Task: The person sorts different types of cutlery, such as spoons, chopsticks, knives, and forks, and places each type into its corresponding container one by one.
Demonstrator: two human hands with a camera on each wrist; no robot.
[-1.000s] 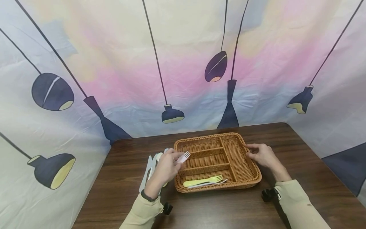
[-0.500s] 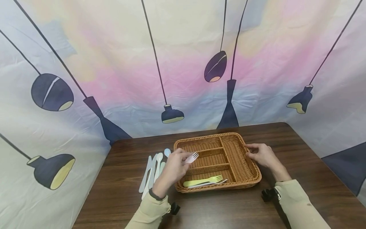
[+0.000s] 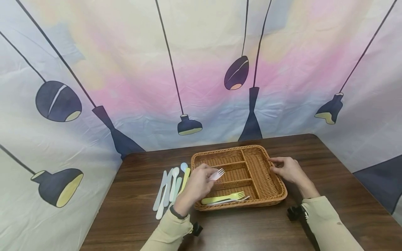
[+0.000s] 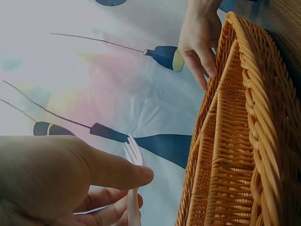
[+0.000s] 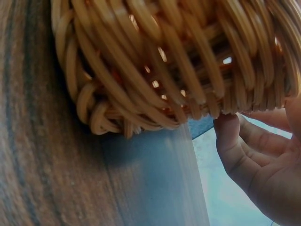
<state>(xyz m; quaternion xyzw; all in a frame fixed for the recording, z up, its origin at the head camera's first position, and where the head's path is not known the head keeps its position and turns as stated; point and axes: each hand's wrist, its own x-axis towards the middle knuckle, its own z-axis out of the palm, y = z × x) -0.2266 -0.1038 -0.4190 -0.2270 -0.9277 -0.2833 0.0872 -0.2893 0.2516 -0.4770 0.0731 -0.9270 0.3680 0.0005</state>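
1. Pink fork (image 3: 216, 175), a very pale one, is up over the left part of the basket (image 3: 262, 176). Seen from the head, its prongs line up with the middle one of the three slots there. How high it is, I can't tell.

2. It has just moved a bit to the right. A second ago it was close to the left rim. Now it is farther in, so it is over the basket, but it is still held and not lying in a slot.

3. The left hand (image 3: 200, 182) pinches the fork between thumb and fingers. It moved along with the fork.

4. Since the hand moved, more of the pile (image 3: 170, 188) on the table (image 3: 132, 195) shows. You can see a blue spoon (image 3: 184, 167) and a yellow handle (image 3: 186, 176) that were partly hidden. These things are outside the basket, on its left.

5. The right hand (image 3: 290, 169) has not moved. It holds the basket's right rim with thumb and fingers, and the basket has stayed put.

6. A yellow fork (image 3: 222, 199) and a thin white piece (image 3: 224, 202) lie side by side in the near slot, just as before.
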